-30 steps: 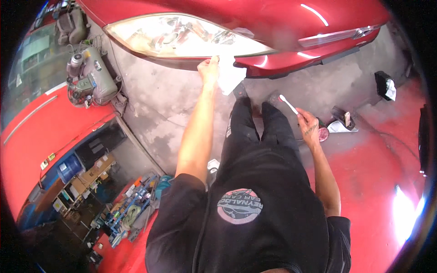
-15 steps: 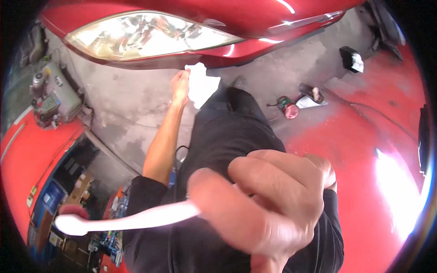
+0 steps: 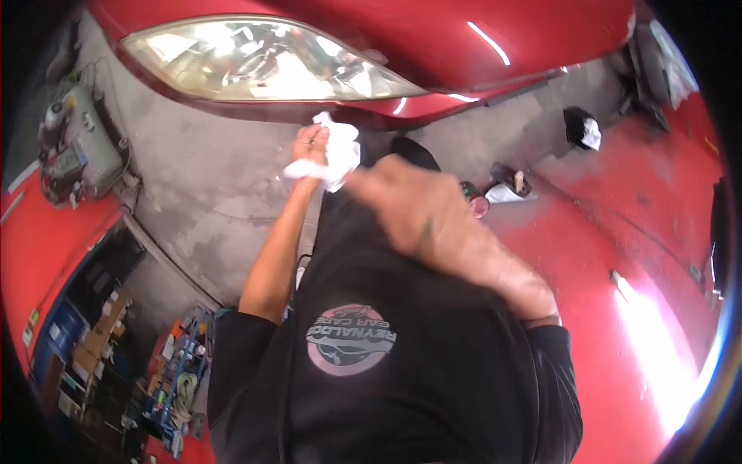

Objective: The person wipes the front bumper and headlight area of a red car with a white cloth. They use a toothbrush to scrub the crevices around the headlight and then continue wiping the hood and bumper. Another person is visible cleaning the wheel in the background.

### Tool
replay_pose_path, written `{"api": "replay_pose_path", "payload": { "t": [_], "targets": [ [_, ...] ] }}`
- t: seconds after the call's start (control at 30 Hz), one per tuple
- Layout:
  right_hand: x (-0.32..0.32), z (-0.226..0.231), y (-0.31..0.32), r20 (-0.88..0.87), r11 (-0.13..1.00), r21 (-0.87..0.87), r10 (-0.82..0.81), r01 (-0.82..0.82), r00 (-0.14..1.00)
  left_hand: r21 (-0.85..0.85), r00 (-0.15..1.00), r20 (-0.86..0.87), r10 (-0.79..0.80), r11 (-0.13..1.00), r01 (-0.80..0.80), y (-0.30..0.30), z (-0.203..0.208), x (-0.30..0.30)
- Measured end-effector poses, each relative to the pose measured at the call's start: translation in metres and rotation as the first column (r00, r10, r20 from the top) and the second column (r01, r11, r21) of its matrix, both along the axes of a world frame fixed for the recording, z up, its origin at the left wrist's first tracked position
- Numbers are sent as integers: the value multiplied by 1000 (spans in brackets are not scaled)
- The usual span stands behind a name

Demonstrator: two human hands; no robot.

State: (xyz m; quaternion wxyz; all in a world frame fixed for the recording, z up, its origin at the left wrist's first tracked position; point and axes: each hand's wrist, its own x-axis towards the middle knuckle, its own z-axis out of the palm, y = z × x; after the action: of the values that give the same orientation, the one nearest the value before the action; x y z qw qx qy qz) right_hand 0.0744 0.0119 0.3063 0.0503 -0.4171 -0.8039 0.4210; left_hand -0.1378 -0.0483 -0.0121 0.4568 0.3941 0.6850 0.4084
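Red floor [image 3: 572, 309] here, blazing under white glare [image 3: 653, 352] on the right; stained grey concrete [image 3: 216, 147] ahead; and left, a tank compressor [image 3: 99, 147], then cardboard boxes [image 3: 86, 359] crowding in!

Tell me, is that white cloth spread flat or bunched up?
Bunched up: the white cloth is creased and gathered in the left hand, uneven ends sticking out either side.

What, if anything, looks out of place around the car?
Mildly odd: a white sheet, a red-ended canister and a black container sit loose on the floor beyond the right hand, like clutter rather than stowed things. No clear spill shows.
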Motion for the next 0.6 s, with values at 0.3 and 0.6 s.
{"api": "replay_pose_path", "payload": {
  "t": [0.3,0.6],
  "targets": [
    [119,-91,19,-155,973,-150,-198,175,968,-12,984,-13,177,984,-177,31,60,39],
    [170,-101,65,-260,995,-85,-76,55,963,-136,889,-56,454,879,-457,49,53,72]
  ]
}}
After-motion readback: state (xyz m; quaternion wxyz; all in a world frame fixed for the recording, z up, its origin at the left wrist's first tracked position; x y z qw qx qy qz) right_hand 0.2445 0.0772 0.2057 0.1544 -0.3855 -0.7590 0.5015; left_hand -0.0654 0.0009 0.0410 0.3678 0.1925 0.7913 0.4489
